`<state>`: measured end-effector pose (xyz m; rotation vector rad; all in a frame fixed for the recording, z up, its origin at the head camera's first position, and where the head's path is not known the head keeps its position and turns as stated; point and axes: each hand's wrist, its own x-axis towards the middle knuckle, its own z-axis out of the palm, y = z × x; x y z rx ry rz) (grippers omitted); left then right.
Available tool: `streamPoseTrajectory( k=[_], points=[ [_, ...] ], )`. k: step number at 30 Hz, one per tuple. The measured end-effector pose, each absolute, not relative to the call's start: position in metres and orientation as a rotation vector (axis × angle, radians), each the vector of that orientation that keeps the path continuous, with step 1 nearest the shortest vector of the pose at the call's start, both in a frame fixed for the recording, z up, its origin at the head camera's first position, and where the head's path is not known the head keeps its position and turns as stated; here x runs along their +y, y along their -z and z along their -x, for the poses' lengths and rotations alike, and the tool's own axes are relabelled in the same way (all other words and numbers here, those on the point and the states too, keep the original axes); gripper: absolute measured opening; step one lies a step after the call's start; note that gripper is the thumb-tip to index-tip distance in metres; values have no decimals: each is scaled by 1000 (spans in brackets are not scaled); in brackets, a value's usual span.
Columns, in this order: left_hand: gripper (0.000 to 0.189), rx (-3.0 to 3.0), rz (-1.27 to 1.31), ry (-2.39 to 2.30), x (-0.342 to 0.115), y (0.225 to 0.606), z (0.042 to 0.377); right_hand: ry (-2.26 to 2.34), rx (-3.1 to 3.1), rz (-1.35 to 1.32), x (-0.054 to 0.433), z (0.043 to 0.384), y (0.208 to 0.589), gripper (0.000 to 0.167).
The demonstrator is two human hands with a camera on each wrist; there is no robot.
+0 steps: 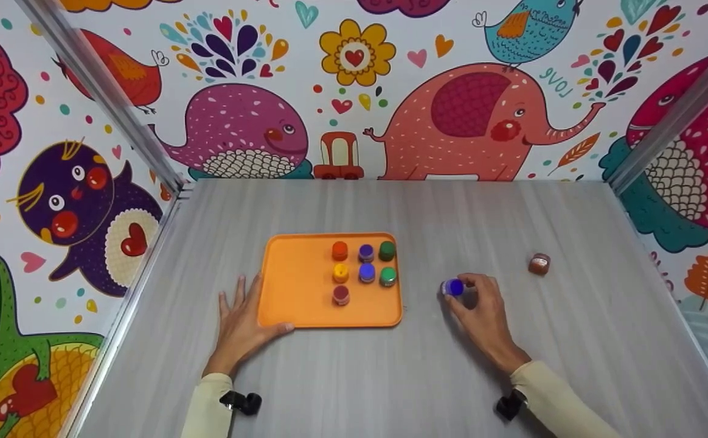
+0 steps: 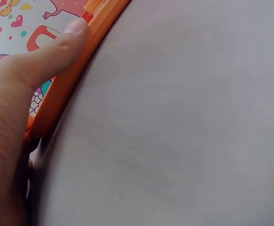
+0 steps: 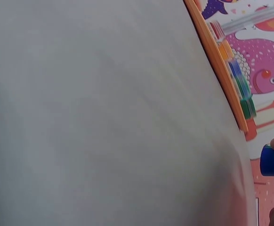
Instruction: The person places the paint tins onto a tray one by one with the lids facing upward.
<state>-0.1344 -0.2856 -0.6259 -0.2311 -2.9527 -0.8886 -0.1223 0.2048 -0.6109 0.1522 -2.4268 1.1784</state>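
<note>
My right hand (image 1: 485,313) pinches a small blue paint jar (image 1: 453,287) between thumb and fingertips, to the right of the orange tray (image 1: 299,280). In the right wrist view the jar's blue lid (image 3: 269,161) shows at the right edge. My left hand (image 1: 241,328) rests against the tray's left front corner, its fingers spread along the left side and its thumb on the front rim. On the tray's right half stand several little jars: orange-red (image 1: 340,250), yellow (image 1: 340,273), dark red (image 1: 341,295), purple (image 1: 366,253), blue-violet (image 1: 367,272), dark green (image 1: 387,250) and lighter green (image 1: 388,277).
A brown jar (image 1: 539,264) lies on the grey table (image 1: 354,383), farther right beyond my right hand. Walls with printed cartoon animals (image 1: 463,128) border the table at the back and sides, with metal posts (image 1: 111,97) at the corners.
</note>
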Motion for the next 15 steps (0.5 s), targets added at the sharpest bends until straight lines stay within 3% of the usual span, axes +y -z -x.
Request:
streamPoseTrajectory(
  k=[15],
  points=[
    [138,-2931,243,910,-286,628,134,-1225,-2451,-357,160,122,607,43]
  ],
)
